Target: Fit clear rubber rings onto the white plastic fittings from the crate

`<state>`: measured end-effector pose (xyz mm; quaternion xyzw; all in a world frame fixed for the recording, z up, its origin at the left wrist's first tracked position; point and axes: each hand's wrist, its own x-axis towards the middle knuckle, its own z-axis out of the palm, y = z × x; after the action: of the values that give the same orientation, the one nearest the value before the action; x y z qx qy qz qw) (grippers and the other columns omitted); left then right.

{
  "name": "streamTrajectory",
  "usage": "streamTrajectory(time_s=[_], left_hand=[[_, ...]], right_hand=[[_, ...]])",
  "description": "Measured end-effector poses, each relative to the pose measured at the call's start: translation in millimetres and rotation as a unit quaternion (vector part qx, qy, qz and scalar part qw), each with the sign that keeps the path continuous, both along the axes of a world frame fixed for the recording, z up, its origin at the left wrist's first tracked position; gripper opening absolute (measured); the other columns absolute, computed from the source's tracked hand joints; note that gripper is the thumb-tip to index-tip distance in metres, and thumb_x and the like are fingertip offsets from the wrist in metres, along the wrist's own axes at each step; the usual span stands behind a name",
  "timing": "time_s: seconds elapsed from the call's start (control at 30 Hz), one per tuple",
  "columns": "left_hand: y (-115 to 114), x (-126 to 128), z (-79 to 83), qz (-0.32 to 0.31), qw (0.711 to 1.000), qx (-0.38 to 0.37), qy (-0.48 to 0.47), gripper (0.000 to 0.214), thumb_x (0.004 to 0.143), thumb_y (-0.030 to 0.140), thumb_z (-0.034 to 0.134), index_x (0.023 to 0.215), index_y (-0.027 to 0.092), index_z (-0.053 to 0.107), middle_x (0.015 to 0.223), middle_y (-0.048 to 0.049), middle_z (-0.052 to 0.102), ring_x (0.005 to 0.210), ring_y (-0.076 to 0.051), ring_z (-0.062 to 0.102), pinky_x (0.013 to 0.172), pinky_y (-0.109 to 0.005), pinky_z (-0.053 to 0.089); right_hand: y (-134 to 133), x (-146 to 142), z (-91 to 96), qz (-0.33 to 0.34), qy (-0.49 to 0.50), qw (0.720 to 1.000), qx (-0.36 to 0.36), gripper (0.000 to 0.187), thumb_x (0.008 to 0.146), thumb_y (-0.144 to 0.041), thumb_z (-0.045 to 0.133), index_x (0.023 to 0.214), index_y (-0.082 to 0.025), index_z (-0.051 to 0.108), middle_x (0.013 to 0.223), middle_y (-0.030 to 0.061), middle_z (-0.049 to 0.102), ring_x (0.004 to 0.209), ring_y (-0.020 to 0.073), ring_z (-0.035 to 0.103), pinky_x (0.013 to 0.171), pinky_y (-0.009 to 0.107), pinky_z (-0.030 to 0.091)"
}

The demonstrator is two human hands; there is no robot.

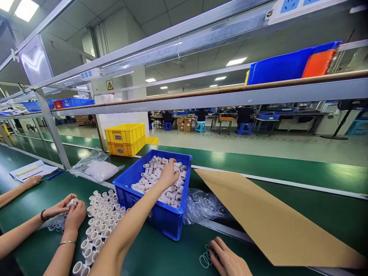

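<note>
My left hand (168, 174) reaches into a blue bin (172, 224) full of white plastic pipe fittings (152, 172), and its fingers curl around one of them at the far side of the heap. My right hand (227, 260) lies low on the green belt at the bottom edge. Its fingertips pinch a small bunch of clear rubber rings (204, 260). Several white fittings (99, 220) stand upright in rows left of the bin.
A co-worker's two hands (71, 211) hold a white fitting at the left, with loose rings (56, 222) beside them; another hand (31, 180) rests near papers (31, 170). Brown cardboard (273, 222) lies to the right. Plastic bags (99, 168), crumpled plastic (201, 205) and yellow crates (125, 138) are nearby.
</note>
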<state>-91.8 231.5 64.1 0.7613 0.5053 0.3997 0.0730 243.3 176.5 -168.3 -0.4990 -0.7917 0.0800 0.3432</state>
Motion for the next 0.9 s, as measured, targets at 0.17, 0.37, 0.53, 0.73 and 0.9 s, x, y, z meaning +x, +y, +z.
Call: streamTrajectory(time_s=[0.17,0.37,0.53,0.73,0.9], left_hand=[[-21,112,-21.5,-0.168,0.95,-0.086,-0.25,0.039,0.103,0.024,0.043,0.141,0.021,0.035,0.117,-0.0087,0.063,0.094,-0.016,0.066,0.084,-0.032,0.058],[-103,120,-144.7,-0.242,0.794,-0.324,-0.454,0.046,0.091,0.052,0.065,0.118,0.017,0.051,0.088,-0.003,0.064,0.067,-0.012,0.062,0.066,-0.028,0.053],[-103,128,-180.1,-0.273,0.777,-0.384,-0.418,0.061,0.08,0.054,0.078,0.123,0.014,0.061,0.092,-0.0064,0.068,0.073,-0.014,0.067,0.072,-0.031,0.054],[-113,132,-188.7,-0.282,0.751,-0.423,-0.421,0.074,0.072,0.046,0.086,0.133,0.016,0.057,0.083,-0.0019,0.065,0.073,-0.017,0.068,0.072,-0.032,0.055],[-121,124,-180.3,-0.242,0.818,-0.402,-0.332,0.044,0.073,0.026,0.079,0.114,0.016,0.068,0.086,-0.0018,0.068,0.07,-0.013,0.062,0.068,-0.026,0.051]], right_hand=[[0,-1,8.8,-0.058,0.075,0.994,-0.05,0.022,0.097,-0.045,0.047,0.089,-0.028,0.058,0.087,0.0001,0.062,0.06,0.0166,0.064,0.051,0.026,0.045],[-7,3,19.2,-0.067,0.157,0.98,-0.105,0.034,0.095,-0.055,0.049,0.086,-0.025,0.062,0.066,-0.0024,0.058,0.053,0.0168,0.054,0.052,0.026,0.044],[-43,-1,25.1,-0.034,0.228,0.962,-0.148,0.043,0.096,-0.063,0.05,0.087,-0.024,0.063,0.076,0.0002,0.063,0.065,0.0169,0.059,0.06,0.024,0.049],[-77,-15,34.0,0.011,0.288,0.939,-0.189,0.043,0.098,-0.064,0.048,0.085,-0.025,0.059,0.077,-0.0007,0.057,0.068,0.0177,0.058,0.065,0.025,0.052],[-79,-19,37.8,0.044,0.29,0.933,-0.207,0.041,0.098,-0.062,0.051,0.082,-0.024,0.059,0.078,-0.0012,0.053,0.072,0.0175,0.054,0.066,0.024,0.048]])
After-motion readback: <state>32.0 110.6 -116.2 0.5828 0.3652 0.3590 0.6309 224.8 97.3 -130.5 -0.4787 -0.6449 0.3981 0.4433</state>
